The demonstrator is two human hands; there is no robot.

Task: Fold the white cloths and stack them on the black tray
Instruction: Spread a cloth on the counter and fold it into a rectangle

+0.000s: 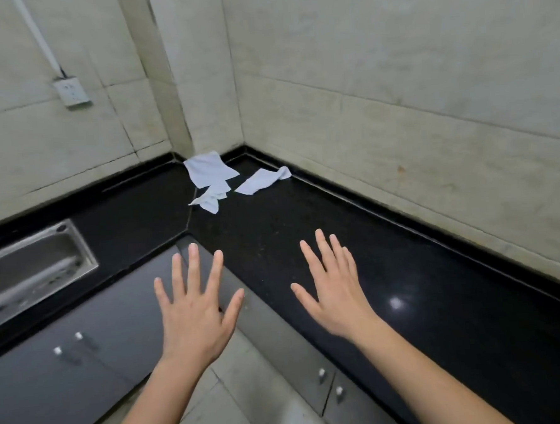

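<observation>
White cloths lie unfolded in the far corner of the black surface, where the tiled walls meet. The largest cloth is spread right in the corner. A crumpled cloth touches its near edge, and a third cloth lies just to the right, one end bunched near the wall. Both hands hover palms down, well apart from the cloths. The left hand is over the surface's front edge and the grey cabinet doors; the right hand is over the surface. Each grip is apart, with fingers spread and straight, holding nothing. A steel sink is set into the surface at the left, and a wall socket sits above it.
</observation>
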